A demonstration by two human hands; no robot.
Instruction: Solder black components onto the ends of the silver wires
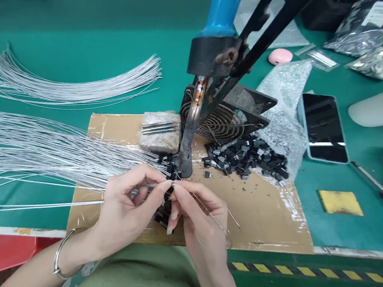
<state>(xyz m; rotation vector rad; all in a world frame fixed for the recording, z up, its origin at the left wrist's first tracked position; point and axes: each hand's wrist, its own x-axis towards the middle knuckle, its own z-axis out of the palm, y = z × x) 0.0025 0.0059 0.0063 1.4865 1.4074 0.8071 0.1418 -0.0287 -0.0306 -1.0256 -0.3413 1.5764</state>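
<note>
My left hand (pixel 129 205) and my right hand (pixel 203 216) meet at the middle front of the cardboard (pixel 265 217), both pinched, fingertips almost touching. White wires (pixel 87 202) run from the left into my left hand. Two thin wire ends (pixel 210 214) stick out past my right hand's fingers; what lies between the fingertips is too small to make out. Just behind the fingertips, a bundle of white wires (pixel 60 150) ends in small black parts (pixel 172 168), partly hidden by my hands. The metal tip of the blue-handled tool (pixel 186 156) stands above them.
A loose pile of black parts (pixel 244 157) lies right of the tool, before a black fan (pixel 227 115). Behind my left hand is a wrapped block (pixel 160 140) with metal rods. Another wire bundle (pixel 82 87) lies back left. At right are a phone (pixel 325 126) and a yellow sponge (pixel 340 202).
</note>
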